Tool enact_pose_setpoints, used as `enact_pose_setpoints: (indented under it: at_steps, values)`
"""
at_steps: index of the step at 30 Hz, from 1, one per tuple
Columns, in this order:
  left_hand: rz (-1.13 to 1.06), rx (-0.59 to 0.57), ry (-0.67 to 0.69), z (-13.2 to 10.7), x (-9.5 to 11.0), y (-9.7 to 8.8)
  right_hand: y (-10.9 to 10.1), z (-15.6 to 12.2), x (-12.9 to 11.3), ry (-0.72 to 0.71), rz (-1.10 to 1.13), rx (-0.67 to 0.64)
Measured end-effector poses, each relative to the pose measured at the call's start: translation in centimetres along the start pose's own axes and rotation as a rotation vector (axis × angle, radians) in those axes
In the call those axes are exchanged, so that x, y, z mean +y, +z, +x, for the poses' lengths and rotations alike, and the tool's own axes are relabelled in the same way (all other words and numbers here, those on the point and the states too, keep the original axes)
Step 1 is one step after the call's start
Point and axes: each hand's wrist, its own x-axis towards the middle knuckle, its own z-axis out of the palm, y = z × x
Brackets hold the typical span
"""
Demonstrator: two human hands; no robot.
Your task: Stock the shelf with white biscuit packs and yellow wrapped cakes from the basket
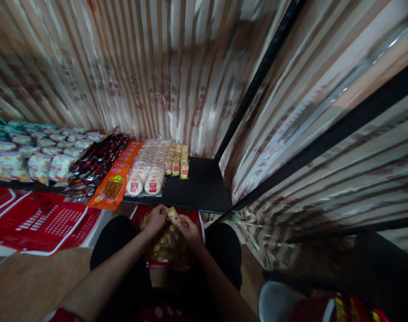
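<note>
Just in front of the shelf's edge, a small yellow wrapped snack [172,213] is between my two hands. My right hand [189,229] is closed, its thumb and fingers pinching the snack's lower right side. On the other side, my left hand [157,218] is closed with its fingertips at the wrapper's edge. Beneath both hands, a clear bag [165,254] of similar yellow snacks rests between my knees. On the black shelf [204,190] ahead, matching yellow snacks [176,162] stand in short rows, beside clear packs of round white crackers [144,179].
Left along the shelf are an orange snack packet [112,185], dark red packets [98,158] and white packets [44,163]. Red printed bags [53,219] hang below. Black posts [257,85] rise at the right before striped plastic sheeting [163,67].
</note>
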Motion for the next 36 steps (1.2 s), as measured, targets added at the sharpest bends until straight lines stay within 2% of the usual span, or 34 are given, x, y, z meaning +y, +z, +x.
enact_pose_setpoints:
  at_steps: [5,9,14,18,22,26,32,36]
  values:
    - [-0.165,-0.034,-0.011,-0.7,1.7,-0.2,-0.9,-0.3,-1.4,0.231,0.346,0.037]
    - [-0.242,-0.07,0.032,-1.8,2.8,-0.5,-1.6,-0.7,-2.9,0.329,0.543,0.039]
    - [-0.353,-0.222,0.204,-3.1,3.1,-1.0,-2.5,-0.6,-4.9,0.33,0.707,0.025]
    - [-0.226,-0.208,0.416,-3.7,3.2,-1.3,-3.0,0.4,-6.2,0.321,0.801,0.056]
    - [0.046,-0.117,0.663,-3.7,3.5,-1.2,-3.4,1.6,-7.5,0.322,0.851,0.051]
    - [0.181,-0.076,0.767,-3.0,3.6,-0.6,-3.7,2.6,-8.4,0.312,0.833,0.017]
    - [0.225,-0.101,0.8,-1.0,3.8,1.1,-4.5,4.2,-8.8,0.252,0.64,-0.001]
    - [0.056,-0.011,0.659,1.3,4.6,2.1,-5.5,5.4,-7.9,0.265,0.566,0.071]
